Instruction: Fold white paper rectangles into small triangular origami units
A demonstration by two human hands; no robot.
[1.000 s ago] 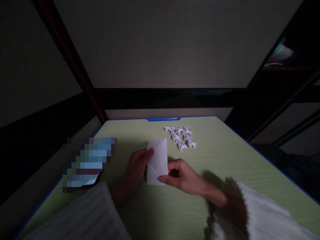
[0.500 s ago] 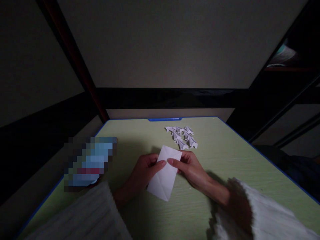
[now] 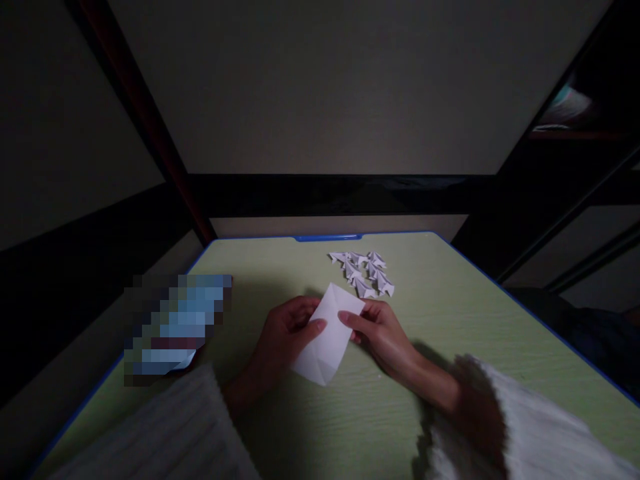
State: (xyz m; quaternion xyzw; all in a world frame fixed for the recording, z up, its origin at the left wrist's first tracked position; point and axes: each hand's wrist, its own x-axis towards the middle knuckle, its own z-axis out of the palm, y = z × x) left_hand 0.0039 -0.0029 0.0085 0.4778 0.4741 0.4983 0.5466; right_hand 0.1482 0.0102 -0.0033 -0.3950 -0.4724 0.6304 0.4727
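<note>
I find the creased paper sheet (image 3: 331, 350) at centre over the surface (image 3: 460, 333), pinched by the left hand (image 3: 285, 337) at nine o'clock and the right hand (image 3: 386, 333) at two, folded paper figures (image 3: 352, 269) at one, and judge even thumb pressure along the creases advisable.

Matt paper sheet (image 3: 331, 350) & folded pcs (image 3: 351, 270), ribbed knit sleeves (image 3: 160, 430), tbl (image 3: 440, 320) w/ wood-grain finish

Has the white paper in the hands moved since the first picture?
Yes: the paper has tilted, its far end shifting right relative to the blue edge strip.
</note>
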